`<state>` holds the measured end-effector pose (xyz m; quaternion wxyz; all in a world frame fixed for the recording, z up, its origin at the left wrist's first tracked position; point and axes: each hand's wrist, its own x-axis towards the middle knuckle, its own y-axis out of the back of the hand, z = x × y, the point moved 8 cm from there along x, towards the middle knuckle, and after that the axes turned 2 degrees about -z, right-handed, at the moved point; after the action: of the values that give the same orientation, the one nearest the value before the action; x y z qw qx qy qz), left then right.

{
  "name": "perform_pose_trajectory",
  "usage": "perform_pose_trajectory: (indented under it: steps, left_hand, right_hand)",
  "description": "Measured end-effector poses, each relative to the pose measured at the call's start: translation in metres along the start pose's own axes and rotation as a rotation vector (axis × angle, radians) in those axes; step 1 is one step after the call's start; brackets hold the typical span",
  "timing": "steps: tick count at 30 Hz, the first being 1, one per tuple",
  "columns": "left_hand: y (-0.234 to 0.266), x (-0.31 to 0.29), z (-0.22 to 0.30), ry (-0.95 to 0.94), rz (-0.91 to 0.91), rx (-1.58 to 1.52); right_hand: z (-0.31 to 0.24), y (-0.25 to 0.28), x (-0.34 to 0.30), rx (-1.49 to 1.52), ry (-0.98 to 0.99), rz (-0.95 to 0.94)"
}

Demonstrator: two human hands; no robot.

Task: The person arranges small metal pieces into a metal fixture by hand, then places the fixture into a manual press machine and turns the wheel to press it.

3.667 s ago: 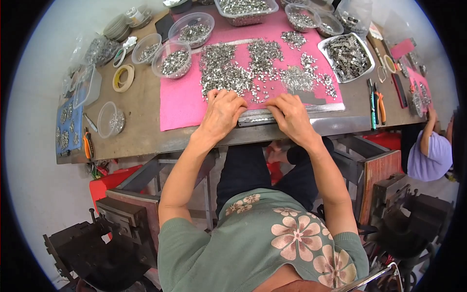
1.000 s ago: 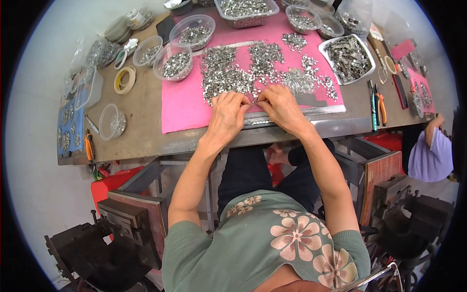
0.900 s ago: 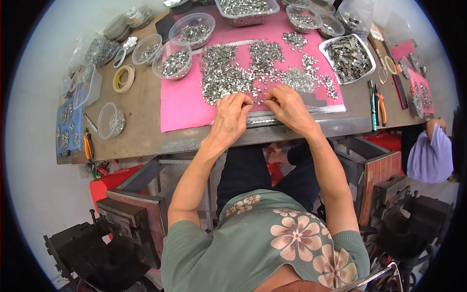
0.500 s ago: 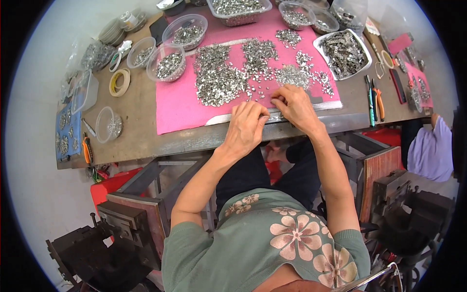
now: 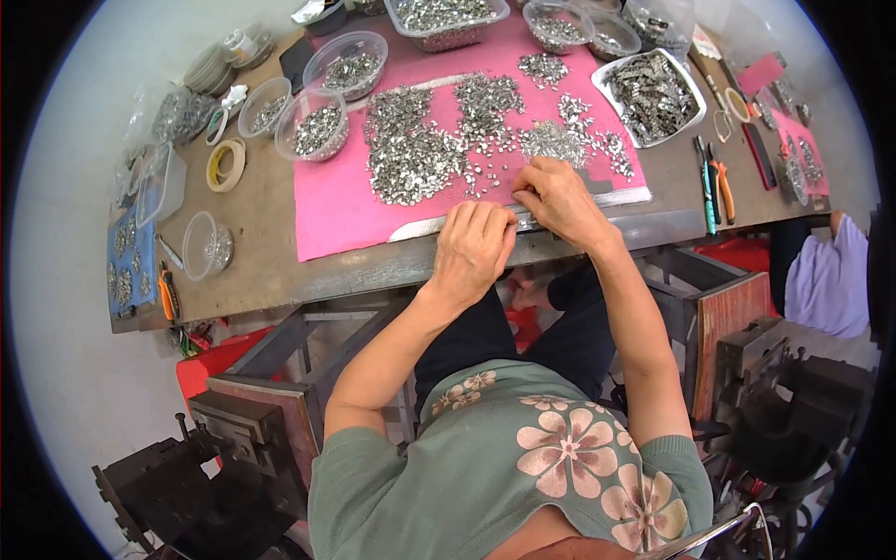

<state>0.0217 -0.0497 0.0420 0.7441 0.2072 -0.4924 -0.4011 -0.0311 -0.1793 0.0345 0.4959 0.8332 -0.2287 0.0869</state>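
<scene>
At the front edge of the pink mat (image 5: 329, 217), my left hand (image 5: 471, 245) rests over a long metal strip (image 5: 616, 198), its fingers bent and pressed together. My right hand (image 5: 562, 201) is close beside it, thumb and fingertips pinched. Whatever sits between the fingers of either hand is too small or hidden to make out. Just beyond my right fingertips lies a pile of thin silvery pieces (image 5: 557, 142). Larger heaps of small shiny metal pieces (image 5: 420, 161) spread over the mat beyond my left hand.
Clear tubs of metal parts (image 5: 317, 129) line the far side. A white dish of dark linked pieces (image 5: 651, 95) stands right, near orange-handled pliers (image 5: 726, 191). A tape roll (image 5: 225, 166) and a small clear cup (image 5: 207, 246) lie left. A person in a lilac garment (image 5: 829, 280) is at the right.
The view has shifted slightly. My left hand's fingers lie flatter over the strip and closer together. My right hand stays in its pinch at nearly the same spot.
</scene>
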Motion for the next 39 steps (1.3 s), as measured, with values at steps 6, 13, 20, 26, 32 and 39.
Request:
perform_pose_trajectory:
  steps: [6, 13, 20, 26, 32, 39]
  left_hand:
    - [0.004, -0.01, 0.0, -0.085, 0.069, 0.001]
    - [0.002, -0.022, -0.012, 0.006, 0.148, -0.088]
    - [0.001, -0.028, -0.018, 0.002, 0.176, -0.094]
    - [-0.001, -0.021, -0.008, -0.034, 0.187, -0.071]
    - [-0.005, -0.036, -0.026, 0.035, 0.173, -0.068]
    - [0.007, -0.028, -0.015, 0.008, 0.103, -0.084]
  right_hand:
    - [0.0, 0.013, -0.017, 0.359, -0.243, 0.007]
    - [-0.026, 0.009, -0.036, 0.273, -0.035, 0.133]
    - [-0.031, 0.008, -0.036, 0.257, -0.012, 0.137]
    - [-0.033, 0.016, -0.044, 0.068, 0.042, 0.175]
    - [-0.053, -0.001, -0.05, -0.147, 0.234, 0.259]
    - [-0.031, 0.018, -0.061, -0.022, 0.039, 0.209]
